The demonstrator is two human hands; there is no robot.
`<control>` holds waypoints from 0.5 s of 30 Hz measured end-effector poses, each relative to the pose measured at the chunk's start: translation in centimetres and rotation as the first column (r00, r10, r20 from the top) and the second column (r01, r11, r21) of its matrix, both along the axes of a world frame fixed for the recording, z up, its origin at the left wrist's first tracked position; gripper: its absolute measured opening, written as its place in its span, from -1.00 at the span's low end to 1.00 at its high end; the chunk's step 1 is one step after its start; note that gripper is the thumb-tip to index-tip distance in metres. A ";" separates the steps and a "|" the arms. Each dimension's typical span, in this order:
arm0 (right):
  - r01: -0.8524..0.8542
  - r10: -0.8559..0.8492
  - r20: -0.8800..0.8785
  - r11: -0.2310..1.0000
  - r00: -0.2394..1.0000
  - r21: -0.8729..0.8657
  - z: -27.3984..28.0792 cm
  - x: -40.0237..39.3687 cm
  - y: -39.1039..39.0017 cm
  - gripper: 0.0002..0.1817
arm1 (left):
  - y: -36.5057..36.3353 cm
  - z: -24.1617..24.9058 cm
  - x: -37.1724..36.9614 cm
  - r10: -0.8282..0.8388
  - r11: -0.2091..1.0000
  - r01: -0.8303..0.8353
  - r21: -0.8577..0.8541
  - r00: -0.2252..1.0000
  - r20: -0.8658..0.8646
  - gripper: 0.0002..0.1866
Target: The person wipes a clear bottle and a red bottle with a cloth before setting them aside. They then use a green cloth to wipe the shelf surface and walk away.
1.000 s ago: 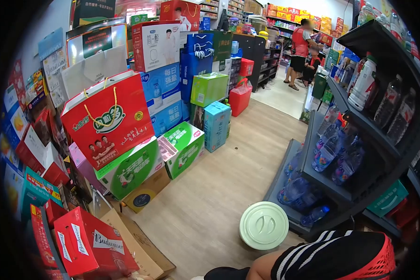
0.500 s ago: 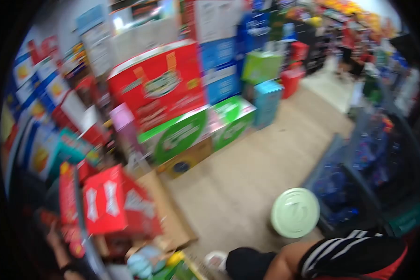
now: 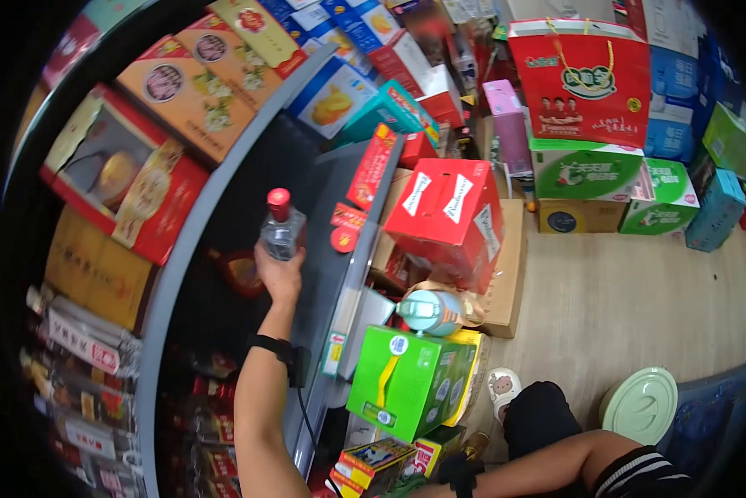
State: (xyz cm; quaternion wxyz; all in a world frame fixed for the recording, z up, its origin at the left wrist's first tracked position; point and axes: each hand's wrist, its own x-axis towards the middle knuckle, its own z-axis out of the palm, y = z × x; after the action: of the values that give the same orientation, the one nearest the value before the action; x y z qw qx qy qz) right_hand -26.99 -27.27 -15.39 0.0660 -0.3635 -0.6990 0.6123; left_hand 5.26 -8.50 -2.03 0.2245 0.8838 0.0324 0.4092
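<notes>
My left hand [image 3: 278, 272] is wrapped round the lower part of a clear glass bottle [image 3: 282, 231] with a red cap. It holds the bottle over a dark grey shelf [image 3: 311, 286]. A dark red packet [image 3: 242, 272] lies on the shelf, left of this hand. At the bottom edge, my right forearm [image 3: 531, 479] reaches leftward to a black wristband. My right hand is almost wholly cut off by the frame edge, beside something green, and its fingers cannot be made out.
Gift boxes [image 3: 211, 83] fill the upper left shelf. Right of the shelf stand a red carton [image 3: 443, 207], a light blue jug [image 3: 427, 311] and a green box [image 3: 402, 382]. A pale green lidded bin [image 3: 640, 405] is on the floor at the lower right.
The view has swung left, so the shelf now fills the left side. My left hand, blurred at the lower left before, now shows clearly with the bottle.
</notes>
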 end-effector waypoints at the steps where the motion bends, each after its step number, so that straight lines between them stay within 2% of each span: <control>1: 0.128 -0.126 -0.023 0.980 0.992 0.155 -2.0 -0.7 -0.7 -0.45 | -1.1 1.0 -2.1 -0.012 1.000 0.012 -0.009 1.000 -0.024 -0.28; 2: 0.248 -0.237 -0.073 0.921 0.969 0.301 -3.3 -1.6 -1.3 -0.51 | -2.2 1.8 -4.5 -0.018 1.000 0.017 -0.020 0.998 -0.052 -0.30; 4: 0.463 -0.406 -0.229 0.704 0.885 0.539 -4.3 -3.1 -1.8 -0.45 | -4.0 3.4 -9.3 -0.103 0.990 0.093 -0.101 0.990 -0.096 -0.34; 6: 0.552 -0.477 -0.278 0.711 0.834 0.435 -3.0 -3.4 -2.0 -0.38 | -5.3 4.0 -14.2 -0.197 0.951 0.167 -0.261 0.976 -0.092 -0.35; 7: 0.575 -0.480 -0.318 0.709 0.818 0.409 -3.6 -3.8 -1.8 -0.35 | -5.9 4.4 -17.1 -0.203 0.946 0.165 -0.280 0.973 -0.112 -0.35; 9: 0.533 -0.453 -0.339 0.824 0.824 0.193 -1.2 -3.2 -3.0 -0.26 | -7.9 5.8 -23.4 -0.246 0.893 0.169 -0.418 0.959 -0.138 -0.29; 10: 0.477 -0.426 -0.311 0.872 0.849 0.108 1.4 -2.3 -3.6 -0.30 | -8.7 6.3 -26.6 -0.267 0.860 0.169 -0.481 0.953 -0.141 -0.26; 11: 0.462 -0.462 -0.358 0.882 0.812 -0.090 3.6 -1.8 -4.3 -0.35 | -9.5 6.8 -29.8 -0.259 0.826 0.149 -0.544 0.957 -0.130 -0.24; 12: 0.425 -0.507 -0.385 0.860 0.771 -0.283 5.0 -1.7 -4.8 -0.38 | -10.2 7.2 -32.8 -0.252 0.786 0.133 -0.604 0.961 -0.116 -0.22; 14: 0.420 -0.622 -0.536 0.782 0.570 -0.461 4.7 -2.3 -5.2 -0.40 | -10.9 7.8 -38.7 -0.246 0.700 0.147 -0.699 0.968 -0.043 -0.27; 15: 0.198 -0.630 -0.578 0.746 0.519 -0.636 3.8 -1.9 -4.8 -0.41 | -10.9 7.9 -41.5 -0.216 0.672 0.117 -0.732 0.976 -0.042 -0.28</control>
State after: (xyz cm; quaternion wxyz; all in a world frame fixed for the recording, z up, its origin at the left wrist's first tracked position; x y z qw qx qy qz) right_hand -28.86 -32.08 -11.60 0.4100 -0.2345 -0.3076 0.8260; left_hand -36.19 -19.39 5.86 0.5890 0.7459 0.1244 0.2849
